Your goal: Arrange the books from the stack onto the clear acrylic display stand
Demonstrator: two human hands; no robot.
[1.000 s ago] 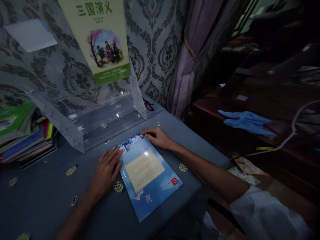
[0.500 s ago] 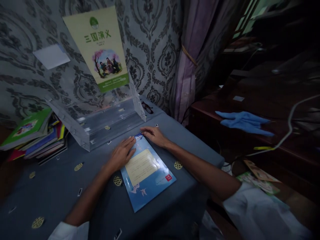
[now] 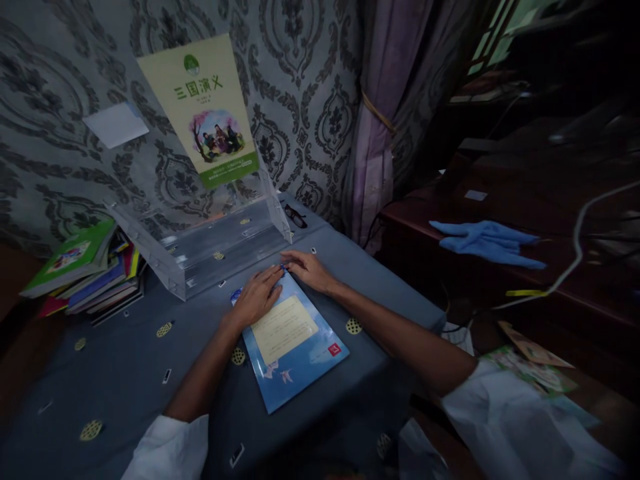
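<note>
A blue book (image 3: 300,383) with a pale yellow text panel and a small red mark lies flat near the edge of the cloth-covered table. My left hand (image 3: 257,297) rests flat across its upper left part, fingers stretched toward the top right corner and covering some of the cover. At that corner is my right hand (image 3: 307,270), its thumb and fingers closed about the book's edge; the exact fingertip contact is hard to see. Just beyond the hands stands a clear acrylic stand (image 3: 180,283).
A cream and green book (image 3: 220,133) stands upright behind the stand. Stacked books (image 3: 90,267) lie at left and eyeglasses (image 3: 295,215) near the wall. A blue glove (image 3: 485,241) and a white cable (image 3: 577,233) are on the dark furniture at right.
My left hand has slid right and up along the top of the book toward my right hand. My right hand stays at the corner. The camera view has shifted slightly.
</note>
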